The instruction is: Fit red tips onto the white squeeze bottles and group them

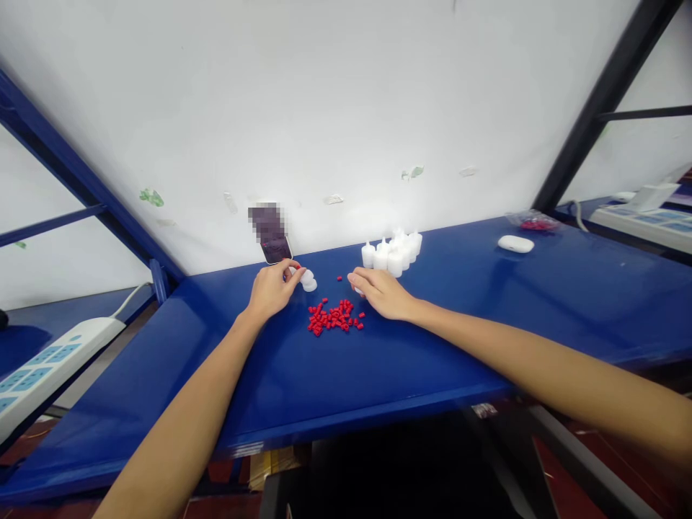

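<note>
My left hand (272, 290) is closed in a pinch, with a small red cap (297, 267) at its fingertips. Just right of those fingers are small white plastic pieces (308, 282). My right hand (383, 291) is curled with its fingers together. A bit of a white piece (358, 290) shows under them; the rest is hidden. Between and in front of both hands lies a loose pile of red caps (331, 317). One stray red cap (339, 278) rests farther back. Behind my right hand, several white bottles (395, 262) with pointed tips stand upright in a group.
A phone (277, 249) leans on the wall at the back of the blue table (432, 360). To the right are a white case (515, 244) and a clear bag (535, 221) with red contents. Power strips (59, 360) lie beyond the frame posts on both sides.
</note>
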A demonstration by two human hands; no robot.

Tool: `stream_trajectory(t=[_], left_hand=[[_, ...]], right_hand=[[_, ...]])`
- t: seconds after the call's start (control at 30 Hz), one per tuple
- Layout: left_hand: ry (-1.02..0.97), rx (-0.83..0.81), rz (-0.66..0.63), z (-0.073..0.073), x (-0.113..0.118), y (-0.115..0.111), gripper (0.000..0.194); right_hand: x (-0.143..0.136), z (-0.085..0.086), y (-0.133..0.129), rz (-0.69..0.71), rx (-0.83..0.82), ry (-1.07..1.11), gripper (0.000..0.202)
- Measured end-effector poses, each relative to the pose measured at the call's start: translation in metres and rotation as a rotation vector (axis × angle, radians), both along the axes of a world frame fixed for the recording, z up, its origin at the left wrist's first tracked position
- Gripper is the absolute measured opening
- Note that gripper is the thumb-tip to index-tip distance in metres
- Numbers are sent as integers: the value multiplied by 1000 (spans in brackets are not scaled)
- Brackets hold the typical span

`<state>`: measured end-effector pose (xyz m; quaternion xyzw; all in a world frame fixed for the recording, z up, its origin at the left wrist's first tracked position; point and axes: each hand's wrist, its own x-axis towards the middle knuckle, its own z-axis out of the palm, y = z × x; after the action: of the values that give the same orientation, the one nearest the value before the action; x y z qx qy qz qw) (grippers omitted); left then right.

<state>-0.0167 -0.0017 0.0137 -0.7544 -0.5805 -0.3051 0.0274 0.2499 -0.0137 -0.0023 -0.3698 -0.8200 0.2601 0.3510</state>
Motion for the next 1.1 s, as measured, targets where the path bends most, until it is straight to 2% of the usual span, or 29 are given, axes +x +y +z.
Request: stream_trajectory(t=[0.13, 0.27, 0.4, 0.53, 0.67, 0.8, 0.97, 1.1], left_hand=[[63, -28, -12, 0, 7, -3, 31], [144, -69, 32, -1, 10, -3, 30], [108, 25, 94, 2, 10, -5, 33], [47, 130, -4, 7, 21, -10, 22], [48, 4, -145, 8, 47, -12, 20], [235, -120, -208, 11, 68, -4, 23], [592, -163, -86, 15, 82, 11, 28], [663, -166, -87, 12, 84, 16, 27]], right_hand=[[1, 2, -1, -5, 10, -45, 42], [1, 3, -2, -15, -8, -56, 40], [2, 3, -3, 27, -68, 42, 30], [2, 0, 0, 95, -130, 182, 25], [0, -2, 3, 92, -159, 198, 22], [0, -4, 5, 93, -142, 192, 23], [-1, -4, 5, 46, -104, 159, 20], [-1, -2, 6, 39, -210, 221, 22]])
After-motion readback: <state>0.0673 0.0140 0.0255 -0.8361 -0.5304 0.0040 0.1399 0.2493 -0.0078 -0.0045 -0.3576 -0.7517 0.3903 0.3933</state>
